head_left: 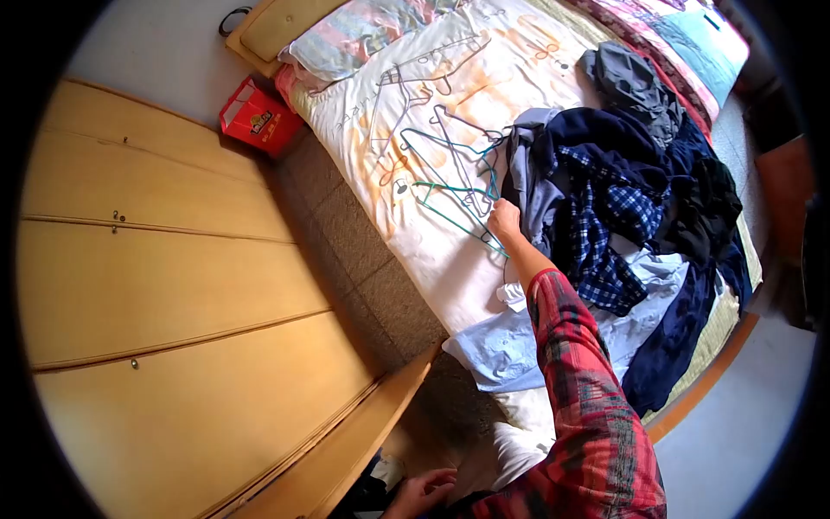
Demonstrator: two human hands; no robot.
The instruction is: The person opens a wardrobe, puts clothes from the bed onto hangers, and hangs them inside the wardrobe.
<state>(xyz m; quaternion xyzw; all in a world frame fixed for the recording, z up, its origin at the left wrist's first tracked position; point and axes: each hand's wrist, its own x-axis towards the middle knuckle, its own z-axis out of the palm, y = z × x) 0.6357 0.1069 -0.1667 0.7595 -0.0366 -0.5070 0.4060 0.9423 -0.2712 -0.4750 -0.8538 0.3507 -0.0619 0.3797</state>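
Observation:
My right hand (504,218), in a red plaid sleeve, reaches over the bed with its fingers closed on a green clothes hanger (458,218). Beside it on the sheet, a teal hanger (445,143) and several thin purple and grey hangers (378,130) lie spread and partly overlapping. Just right of the hand begins a heap of clothes: a grey garment (532,173), a blue checked shirt (596,233), dark navy pieces (605,138) and a light blue shirt (501,346). Low in the view, my left hand (422,495) hangs near the open wardrobe door, fingers loosely apart and holding nothing visible.
A yellow wooden wardrobe (173,285) lines the left side, its nearest door (372,441) swung out. A strip of dark floor (346,233) separates it from the bed (432,268). A red bag (259,117) stands by the headboard (281,35); folded bedding (692,52) lies at the far right.

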